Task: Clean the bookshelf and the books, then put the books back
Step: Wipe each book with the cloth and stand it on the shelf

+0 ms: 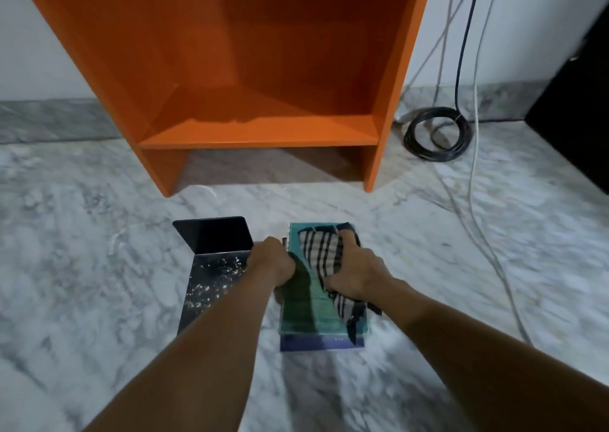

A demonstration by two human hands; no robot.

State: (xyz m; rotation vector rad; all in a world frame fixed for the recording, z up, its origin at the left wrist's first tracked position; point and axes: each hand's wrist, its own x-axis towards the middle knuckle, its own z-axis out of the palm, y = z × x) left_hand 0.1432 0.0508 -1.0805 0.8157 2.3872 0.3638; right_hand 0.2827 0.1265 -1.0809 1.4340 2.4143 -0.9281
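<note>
The shelf holds no book in the part that shows, so the emptying looks done. Whether its boards have been wiped cannot be told from here. The books are out on the floor in front of it, in a small stack with a teal book on top and a blue book under it, its near edge sticking out. A darker edge shows at the stack's left side, but how many books lie there is unclear. A black bookend lies just left of the stack, speckled with pale flecks, and cables coil by the shelf's right foot.

The work appears to be in the book-cleaning step: the top cover is being wiped, and the lower books and the whole putting-back remain.

Both arms reach forward and down. The left hand curls over the teal book's left edge and grips it, likely steadying the stack — how far its fingers go under is hidden. The right hand lies palm down on the cover, its fingers and thumb closed round a bunched striped cloth, which it presses onto the book. One tail of the cloth trails off toward the near right corner.
</note>
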